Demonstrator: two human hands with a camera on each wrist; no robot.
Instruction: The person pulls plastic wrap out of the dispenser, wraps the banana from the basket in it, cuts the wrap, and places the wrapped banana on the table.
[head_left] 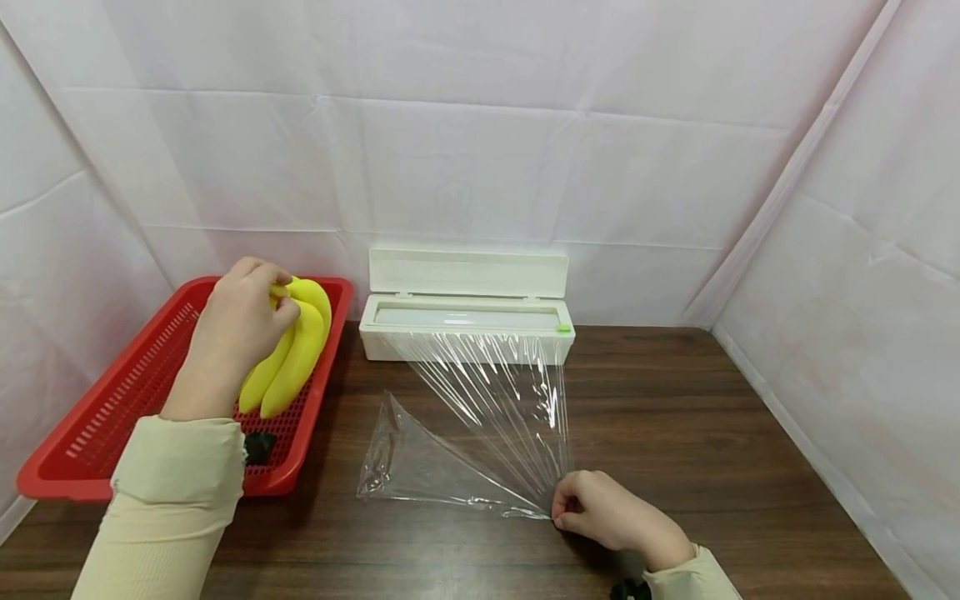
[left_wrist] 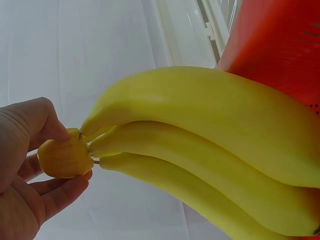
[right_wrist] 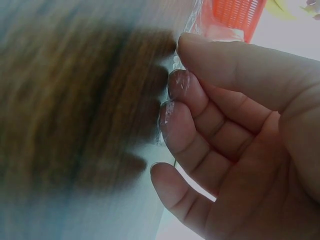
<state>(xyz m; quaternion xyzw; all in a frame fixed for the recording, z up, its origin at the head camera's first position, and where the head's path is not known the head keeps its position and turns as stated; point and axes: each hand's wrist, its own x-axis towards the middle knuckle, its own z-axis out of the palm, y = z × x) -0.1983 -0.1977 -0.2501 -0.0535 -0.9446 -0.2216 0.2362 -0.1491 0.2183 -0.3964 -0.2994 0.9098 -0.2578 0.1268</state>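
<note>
A bunch of yellow bananas (head_left: 300, 358) hangs from my left hand (head_left: 238, 321) over the right part of a red basket (head_left: 315, 417). In the left wrist view, the thumb and fingers pinch the brownish stem (left_wrist: 67, 155) of the bananas, which fan out to the right. My right hand (head_left: 611, 512) pinches a corner of clear plastic wrap (head_left: 510, 408) low over the table. The wrap stretches in creases from a white dispenser box (head_left: 465, 346), with a loose flap spread to the left. In the right wrist view, wrap clings to the curled fingertips (right_wrist: 177, 125).
The dispenser's lid (head_left: 468, 273) stands raised at the back, and a small green slider (head_left: 563, 328) sits at its right end. Inside the basket lies a dark object (head_left: 258, 447). White cloth walls (head_left: 465, 167) enclose the brown wooden table (head_left: 675, 400).
</note>
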